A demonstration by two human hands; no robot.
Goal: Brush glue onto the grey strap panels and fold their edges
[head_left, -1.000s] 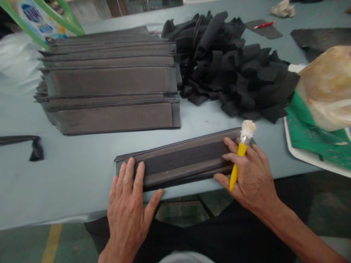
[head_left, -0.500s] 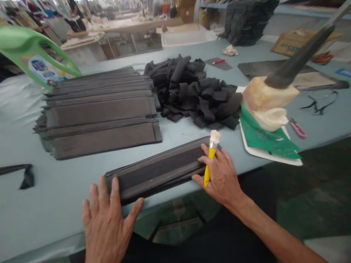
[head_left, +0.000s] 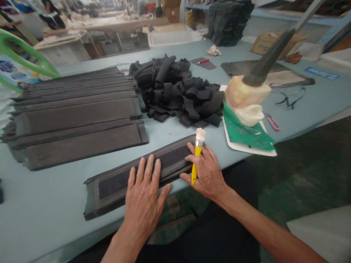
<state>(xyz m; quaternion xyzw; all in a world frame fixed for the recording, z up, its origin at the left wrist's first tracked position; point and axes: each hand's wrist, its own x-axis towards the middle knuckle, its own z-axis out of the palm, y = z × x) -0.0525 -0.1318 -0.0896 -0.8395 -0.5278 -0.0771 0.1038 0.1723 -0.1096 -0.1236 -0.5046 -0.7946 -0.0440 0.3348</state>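
The strip (head_left: 116, 182) lies on the table (head_left: 49, 208), under both hands: the left hand (head_left: 145, 201) rests flat across its middle; the right hand (head_left: 210, 176), clasping the brush (head_left: 197, 155), touches its right end.

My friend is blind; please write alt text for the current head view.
A person's left hand rests on a stack of dark strips; the right hand, holding a yellow-handled brush, touches its right end. Behind lie overlapping strips and a heap of black pieces.
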